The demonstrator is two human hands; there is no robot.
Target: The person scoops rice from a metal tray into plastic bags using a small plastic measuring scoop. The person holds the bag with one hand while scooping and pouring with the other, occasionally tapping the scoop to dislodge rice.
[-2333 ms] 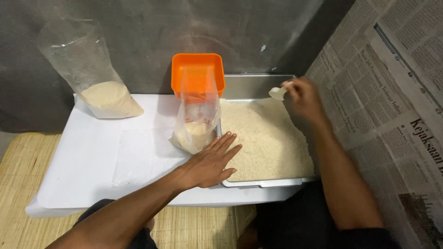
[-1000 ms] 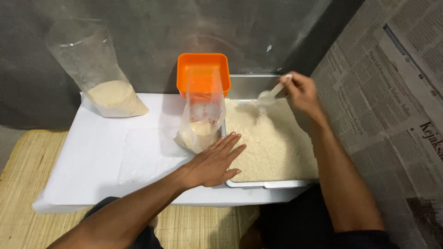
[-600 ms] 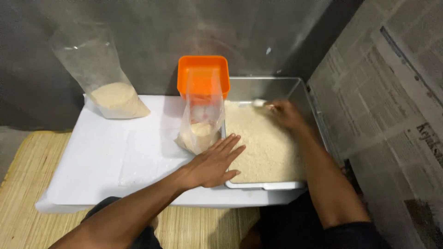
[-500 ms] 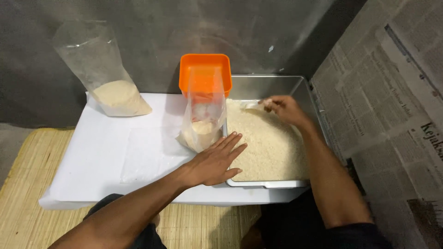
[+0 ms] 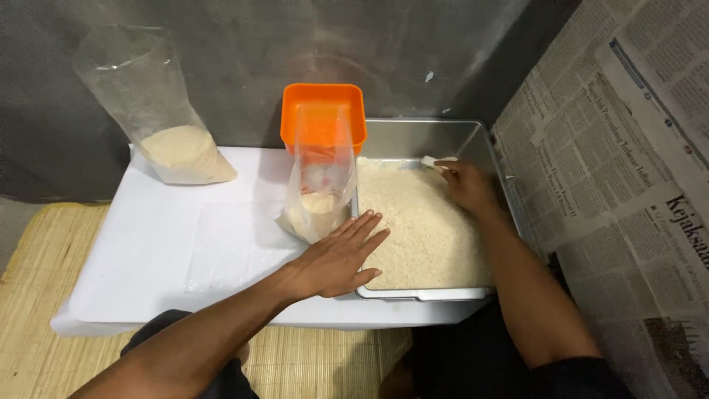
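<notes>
You sit facing a dark grey wall (image 5: pixel 244 52) with a dull, mottled sheen where light catches it near the top. To your right, sheets of newspaper (image 5: pixel 628 162) cover the side wall from top to bottom, dense with print. Below you, a woven straw mat (image 5: pixel 33 295) in pale yellow lies on the floor and runs under a low table (image 5: pixel 148 244) draped in white paper. The light is soft and even, falling from above, with faint shadows along the table's near edge.
</notes>
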